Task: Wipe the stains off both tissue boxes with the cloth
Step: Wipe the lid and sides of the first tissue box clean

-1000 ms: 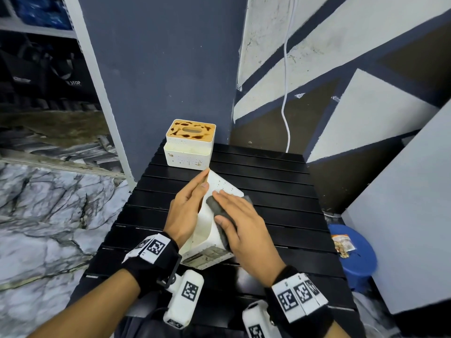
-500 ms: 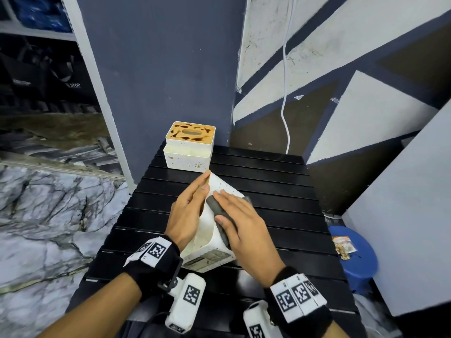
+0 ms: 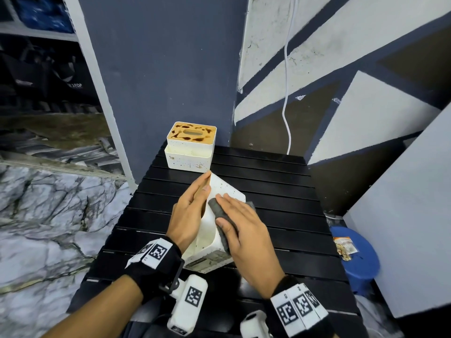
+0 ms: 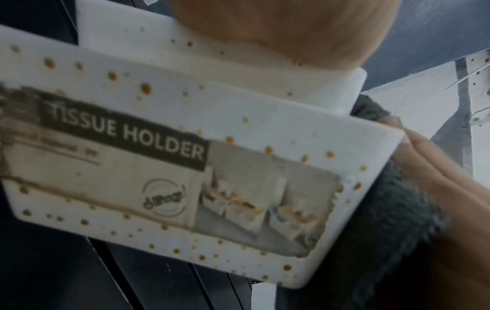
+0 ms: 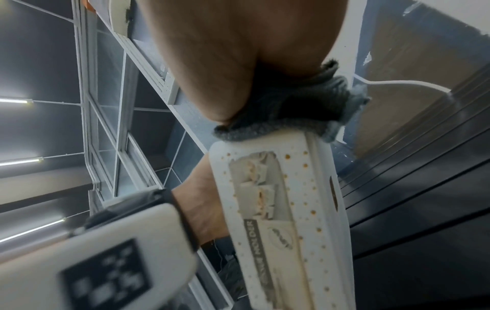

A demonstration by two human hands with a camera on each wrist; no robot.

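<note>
A white tissue box (image 3: 228, 191) speckled with brown spots is tilted up on the black slatted table (image 3: 268, 181). My left hand (image 3: 188, 213) presses its left side with straight fingers. My right hand (image 3: 246, 228) lies flat on the box's right face and presses a dark grey cloth (image 3: 219, 212) against it. The left wrist view shows the box's bottom (image 4: 265, 125) with a torn "TISSUE HOLDER" label, and the cloth (image 4: 397, 209) beside it. In the right wrist view the cloth (image 5: 291, 113) sits on the box (image 5: 310, 188). A second tissue box (image 3: 190, 152), its wooden lid stained dark, stands upright at the table's far end.
A grey pillar and a painted wall with a hanging white cable (image 3: 286, 93) back the table. A blue stool (image 3: 358, 259) with a small packet on it stands low at the right. Marble floor and shelving lie to the left.
</note>
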